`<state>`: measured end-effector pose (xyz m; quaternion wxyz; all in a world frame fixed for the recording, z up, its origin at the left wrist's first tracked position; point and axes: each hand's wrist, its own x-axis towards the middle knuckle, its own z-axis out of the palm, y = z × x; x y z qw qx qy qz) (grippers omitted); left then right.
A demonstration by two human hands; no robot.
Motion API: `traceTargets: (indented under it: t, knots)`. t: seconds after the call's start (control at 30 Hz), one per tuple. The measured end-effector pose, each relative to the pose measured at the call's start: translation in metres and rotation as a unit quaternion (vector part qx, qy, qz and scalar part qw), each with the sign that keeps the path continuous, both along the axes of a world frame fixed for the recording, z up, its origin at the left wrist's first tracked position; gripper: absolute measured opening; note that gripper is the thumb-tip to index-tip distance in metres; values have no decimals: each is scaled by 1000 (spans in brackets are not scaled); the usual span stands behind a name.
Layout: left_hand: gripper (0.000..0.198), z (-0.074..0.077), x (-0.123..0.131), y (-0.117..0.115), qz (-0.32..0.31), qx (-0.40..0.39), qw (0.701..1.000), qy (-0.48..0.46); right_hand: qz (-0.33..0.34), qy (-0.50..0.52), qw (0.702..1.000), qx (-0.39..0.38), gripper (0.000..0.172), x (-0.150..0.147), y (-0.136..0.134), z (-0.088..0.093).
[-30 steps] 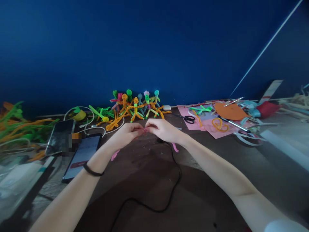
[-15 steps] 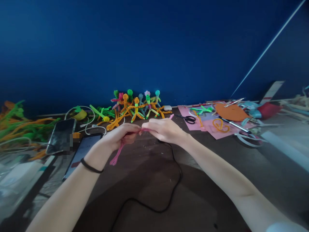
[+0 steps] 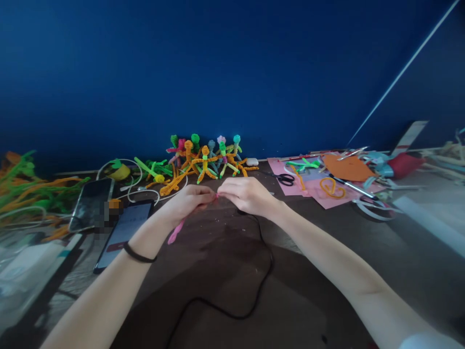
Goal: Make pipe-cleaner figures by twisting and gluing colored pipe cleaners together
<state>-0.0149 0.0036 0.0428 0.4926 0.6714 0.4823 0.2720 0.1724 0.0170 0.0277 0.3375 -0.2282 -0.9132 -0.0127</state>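
Both hands meet above the middle of the table, pinching a pink pipe cleaner [image 3: 176, 231] between them. My left hand [image 3: 192, 201] is closed on it, and a looped pink end hangs out below the palm. My right hand [image 3: 249, 195] is closed on the same piece, its fingertips almost touching the left ones. Only a small bit of pink shows between the fingertips; the rest is hidden by the fingers. Just beyond the hands stands a group of small pipe-cleaner figures [image 3: 205, 162] in orange, green, pink and blue.
Two phones [image 3: 125, 232] [image 3: 92, 203], a white cable [image 3: 141, 169] and a heap of green and orange pipe cleaners [image 3: 29, 194] lie left. Right are black scissors [image 3: 286, 180], pink paper [image 3: 327, 196], orange paper [image 3: 348, 167] and a pen [image 3: 356, 188]. A black cable [image 3: 267, 276] crosses in front.
The hands have shifted slightly, fingertips still together. The hanging pink end has risen a little and shows less. A pink tip that stuck out above the right hand is no longer visible.
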Motion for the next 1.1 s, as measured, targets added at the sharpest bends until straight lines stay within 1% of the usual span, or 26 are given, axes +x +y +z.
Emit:
traceTargets:
  t: [0.07, 0.13, 0.23, 0.33, 0.43, 0.47, 0.53, 0.6, 0.67, 0.7, 0.77, 0.83, 0.9, 0.97, 1.1]
  knots:
    - [21, 0, 1, 0, -3, 65, 997, 41, 2, 44, 997, -71, 18, -1, -1, 1]
    - [22, 0, 2, 0, -5, 126, 989, 77, 1, 86, 987, -138, 16, -3, -2, 2]
    - [25, 2, 4, -1, -4, 196, 973, 120, -7, 129, 960, -247, 14, -4, -3, 6]
    - [26, 3, 6, -4, 1, 249, 959, 134, 13, 177, 913, -368, 13, -5, -2, 6]
    - [25, 2, 7, -7, 13, 317, 934, 164, 58, 237, 852, -463, 13, -7, 0, 4]
    - [25, 1, 7, -8, 21, 347, 920, 180, 72, 259, 827, -493, 13, -8, 1, 3]
    - [23, -3, 7, -9, 45, 422, 881, 208, 98, 305, 766, -557, 10, -11, 1, 2]
    - [20, -8, 7, -9, 62, 510, 830, 219, 124, 341, 702, -612, 8, -14, -1, 1]
    - [18, -11, 6, -8, 66, 595, 770, 220, 145, 365, 651, -650, 8, -16, -3, 1]
    - [16, -12, 5, -7, 64, 631, 741, 221, 156, 373, 632, -662, 8, -17, -4, 1]
    - [14, -13, 3, -6, 56, 682, 690, 234, 172, 383, 605, -677, 9, -19, -4, 0]
    - [13, -12, 0, -4, 41, 705, 658, 261, 178, 389, 588, -687, 11, -19, -3, -2]
    - [14, -12, -3, -3, 28, 708, 644, 290, 170, 391, 574, -698, 13, -20, -2, -5]
    - [16, -11, -5, -2, 20, 698, 644, 313, 158, 393, 562, -710, 15, -21, -1, -7]
    - [20, -10, -6, -3, 15, 665, 669, 332, 140, 408, 524, -734, 18, -24, -3, -7]
